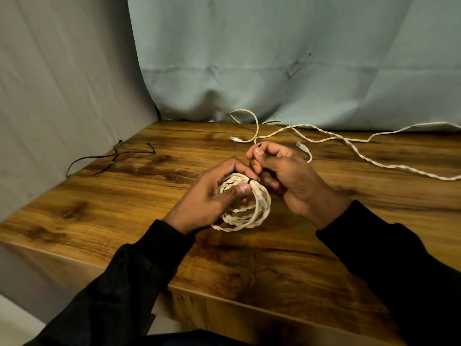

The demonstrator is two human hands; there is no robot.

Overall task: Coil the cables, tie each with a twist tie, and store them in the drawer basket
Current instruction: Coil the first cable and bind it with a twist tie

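A coiled cream twisted cable [252, 216] is held just above the wooden table [124, 196] at the centre. My left hand [212, 193] grips the coil, thumb pressed on its top. A black twist tie [250, 181] wraps the coil right beside that thumb. My right hand [282, 173] pinches the tie's ends, one black tip poking out above the fingers. A second cream cable [359, 152] lies loose and uncoiled across the back right of the table, with a plug [300, 145] behind my right hand and another plug [233, 139] further left.
Loose black twist ties [112, 158] lie near the table's back left edge. Grey cloth [62, 83] hangs on the left and pale blue cloth [274, 58] behind. The table's front edge runs diagonally below my forearms. No drawer basket is in view.
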